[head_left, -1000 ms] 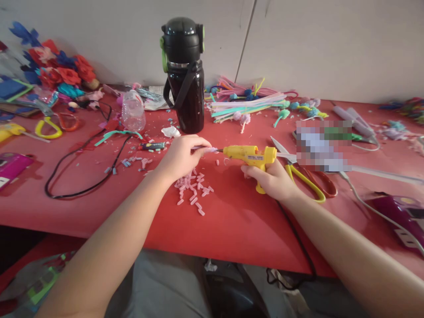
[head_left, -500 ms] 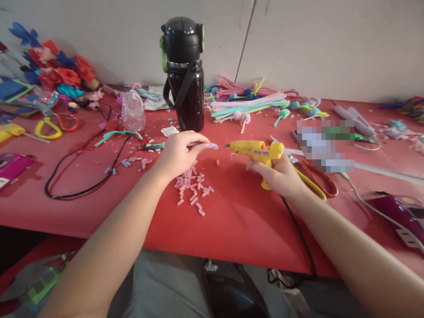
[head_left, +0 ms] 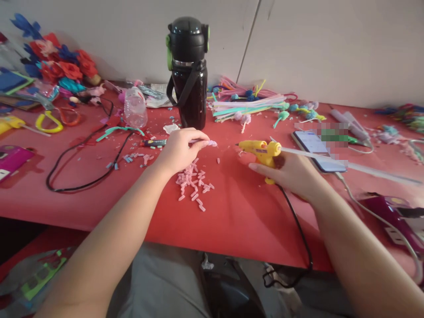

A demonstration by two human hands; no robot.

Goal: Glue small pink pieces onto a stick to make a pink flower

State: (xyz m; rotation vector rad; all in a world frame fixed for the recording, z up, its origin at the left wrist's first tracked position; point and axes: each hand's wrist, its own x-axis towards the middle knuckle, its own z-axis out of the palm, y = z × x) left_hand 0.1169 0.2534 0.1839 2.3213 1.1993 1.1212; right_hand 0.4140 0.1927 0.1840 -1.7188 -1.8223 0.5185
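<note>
My left hand [head_left: 182,148] is closed in a pinch on a thin purple stem [head_left: 212,143], probably a pipe cleaner, whose pale lilac tip pokes out past the fingers. Below that hand lies a loose heap of short pink pieces [head_left: 189,176] on the red tabletop. My right hand [head_left: 288,170] is around the handle of a yellow glue gun [head_left: 260,148], its thumb across the front and its other fingers mostly hidden. The dark nozzle points left toward the stem, a short gap away. A long clear glue stick [head_left: 357,167] extends from the gun's back.
A black bottle [head_left: 192,97] stands behind my left hand. Bundled pipe cleaners [head_left: 248,106] lie at the back. To the right are a phone [head_left: 306,143] and a magenta device [head_left: 391,216]. A black cord [head_left: 49,181] loops at left, near a clear plastic bottle [head_left: 135,108].
The glue gun has shifted slightly right, away from the stem, and my right hand has turned. The glue stick at its back now shows. My left hand keeps its pinch.
</note>
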